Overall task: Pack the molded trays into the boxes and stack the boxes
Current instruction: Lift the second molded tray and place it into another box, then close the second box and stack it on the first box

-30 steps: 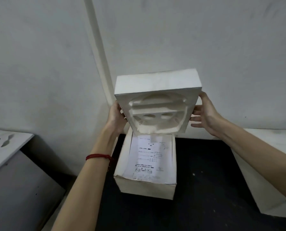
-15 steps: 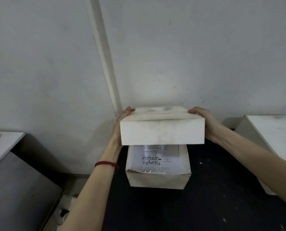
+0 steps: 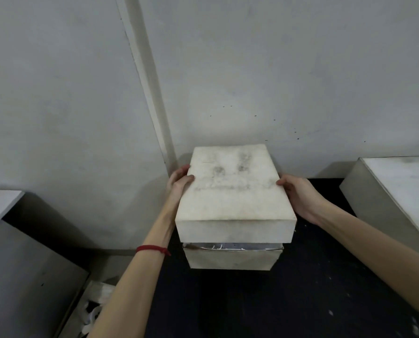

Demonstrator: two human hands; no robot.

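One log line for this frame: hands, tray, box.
left hand: gripping tray | right hand: gripping tray | molded tray: flat side up, over box | box: open, papers visible

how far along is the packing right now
Done: paperwork already lies in the lower box. In hand: left hand and right hand hold the molded tray, flat side up, over that box, not fully seated. Left: press it down, then stack the boxes.

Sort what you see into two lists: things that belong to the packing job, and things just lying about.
Job:
molded tray, held by left hand and right hand
open box with papers

Lying about:
large white box, right
grey cabinet, left
white bag on the floor
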